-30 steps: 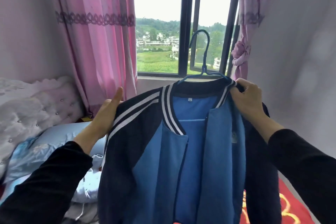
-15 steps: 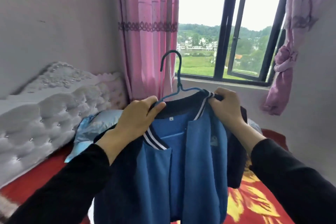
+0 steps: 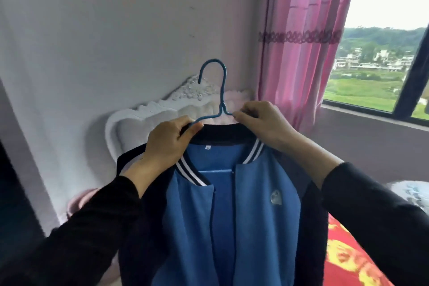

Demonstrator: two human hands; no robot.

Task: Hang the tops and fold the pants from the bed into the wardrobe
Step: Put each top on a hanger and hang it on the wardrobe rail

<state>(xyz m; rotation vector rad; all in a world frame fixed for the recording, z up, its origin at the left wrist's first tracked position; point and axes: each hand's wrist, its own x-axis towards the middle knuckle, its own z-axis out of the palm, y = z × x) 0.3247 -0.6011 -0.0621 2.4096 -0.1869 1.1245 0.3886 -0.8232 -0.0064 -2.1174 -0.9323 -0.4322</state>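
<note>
Bed (image 3: 141, 123) with red-and-yellow cover (image 3: 348, 260), pale bundle (image 3: 412, 191) atop

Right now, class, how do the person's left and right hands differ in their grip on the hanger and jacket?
The left hand sits lower, curled over the hanger arm and the jacket collar. The right hand sits higher, pinching the wire near the hook's stem. Both hold the hanger up and wear black sleeves.

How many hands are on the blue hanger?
2. The left hand grips the hanger at the jacket collar, left of the hook; the right hand pinches the wire right of it.
</note>
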